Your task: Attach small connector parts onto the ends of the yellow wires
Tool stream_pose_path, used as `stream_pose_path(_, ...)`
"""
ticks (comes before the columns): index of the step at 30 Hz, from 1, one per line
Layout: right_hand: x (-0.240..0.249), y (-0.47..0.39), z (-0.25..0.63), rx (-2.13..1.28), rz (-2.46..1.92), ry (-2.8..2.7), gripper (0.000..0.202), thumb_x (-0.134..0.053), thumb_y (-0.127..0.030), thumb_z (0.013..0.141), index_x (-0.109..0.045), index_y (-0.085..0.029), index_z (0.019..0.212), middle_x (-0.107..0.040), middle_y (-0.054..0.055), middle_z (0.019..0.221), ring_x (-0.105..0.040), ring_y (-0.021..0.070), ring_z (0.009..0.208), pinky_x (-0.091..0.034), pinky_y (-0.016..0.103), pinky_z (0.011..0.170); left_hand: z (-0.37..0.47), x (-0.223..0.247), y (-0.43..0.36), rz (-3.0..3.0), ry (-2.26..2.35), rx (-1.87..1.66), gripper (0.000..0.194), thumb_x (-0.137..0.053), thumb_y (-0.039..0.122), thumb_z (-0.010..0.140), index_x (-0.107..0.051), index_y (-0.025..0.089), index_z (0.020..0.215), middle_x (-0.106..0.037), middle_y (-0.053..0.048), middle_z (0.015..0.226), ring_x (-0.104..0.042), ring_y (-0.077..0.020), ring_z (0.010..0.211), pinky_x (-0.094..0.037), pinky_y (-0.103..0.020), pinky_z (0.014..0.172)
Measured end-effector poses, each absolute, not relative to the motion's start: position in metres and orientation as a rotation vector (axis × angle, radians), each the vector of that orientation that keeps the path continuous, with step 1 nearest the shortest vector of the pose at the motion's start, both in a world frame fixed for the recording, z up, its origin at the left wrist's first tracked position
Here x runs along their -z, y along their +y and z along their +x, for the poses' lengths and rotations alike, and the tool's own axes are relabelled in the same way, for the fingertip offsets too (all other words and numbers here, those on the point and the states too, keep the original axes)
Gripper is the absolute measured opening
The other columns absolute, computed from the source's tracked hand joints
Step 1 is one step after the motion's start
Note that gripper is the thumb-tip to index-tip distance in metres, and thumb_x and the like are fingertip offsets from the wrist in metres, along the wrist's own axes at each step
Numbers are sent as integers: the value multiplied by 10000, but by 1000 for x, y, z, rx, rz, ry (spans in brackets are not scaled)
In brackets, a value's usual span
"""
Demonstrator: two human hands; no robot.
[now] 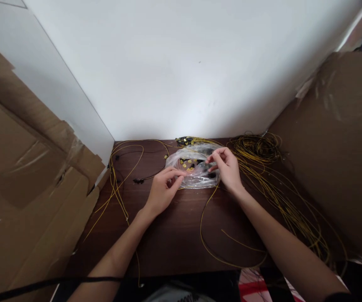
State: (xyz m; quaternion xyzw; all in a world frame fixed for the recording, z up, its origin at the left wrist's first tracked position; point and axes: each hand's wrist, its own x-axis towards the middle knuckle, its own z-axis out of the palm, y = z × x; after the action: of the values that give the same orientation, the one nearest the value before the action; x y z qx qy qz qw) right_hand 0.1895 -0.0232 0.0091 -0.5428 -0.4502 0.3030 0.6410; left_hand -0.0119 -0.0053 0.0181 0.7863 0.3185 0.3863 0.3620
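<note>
Forearms (124, 247) come in from the near left and near right and angle toward each other, bringing both hands over a clear plastic bag (200, 181) at the far middle of the dark table (174, 239). The left hand (164, 191) lies at the bag's left side, back of the hand upward, wrist nearly straight, its index finger stretched to the right across the bag's near left edge with the thumb just beneath. The gap between thumb and index is narrow; whether they pinch the film or some small part I cannot tell. The right hand (228, 170) is raised over the bag's right side, fingers curled and pointing left, thumb tip close to the index fingertip. That grip is narrow too, and I cannot tell whether anything thin sits in it.

Small yellow and black pieces (185, 161) lie at the bag's opening, between the two hands. Just beyond the bag, on the far side, is a cluster of connectors (184, 141). Yellow wires (278, 205) run along the right of the table, with a tangled coil (256, 147) at the far right. More yellow wires loop on the left, and black connectors (138, 180) rest left of the left hand.
</note>
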Motion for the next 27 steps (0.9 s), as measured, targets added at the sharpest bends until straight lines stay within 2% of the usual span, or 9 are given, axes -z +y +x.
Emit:
stream_pose_path(4, -3, -23, 186, -679, -1280, -1214, 157, -503, -350, 804, -474, -200, 768, -622, 39, 790, -613, 183, 756, -509, 314, 598, -11, -18, -5, 2085, 800, -975, 172, -510, 215, 826, -671, 169, 864, -636, -51, 863, -535, -105, 653, -393, -201, 535)
stream_pose_path(8, -1, -25, 181, -524, -1391, -1506, 105, -500, -273, 813, -542, -187, 770, -643, 46, 887, -597, 181, 827, -464, 314, 719, -11, -16, -5, 2153, 802, -947, 171, -506, 203, 829, -666, 171, 879, -632, -52, 878, -535, -102, 649, -406, -206, 558)
stream_pose_path(14, -1, -21, 173, -414, -1331, -1676, 93, -458, -219, 838, -542, -188, 815, -633, 54, 934, -568, 180, 887, -426, 296, 738, -13, -9, -4, 2324, 788, -892, 196, -463, 175, 843, -650, 194, 901, -612, -57, 947, -579, -146, 833, -466, -243, 686)
stream_pose_path(19, 1, -19, 170, -360, -1306, -1865, 102, -435, -204, 853, -535, -189, 843, -615, 59, 911, -554, 181, 871, -415, 311, 775, -12, -4, -5, 2455, 736, -824, 196, -451, 168, 845, -639, 195, 896, -611, -55, 968, -573, -161, 911, -462, -292, 812)
stream_pose_path(27, 5, -20, 175, -307, -1329, -1791, 107, -440, -201, 858, -542, -181, 837, -616, 47, 848, -563, 172, 806, -414, 290, 744, -12, -5, -6, 2464, 738, -791, 202, -443, 170, 852, -633, 200, 913, -601, -52, 985, -568, -162, 922, -461, -306, 817)
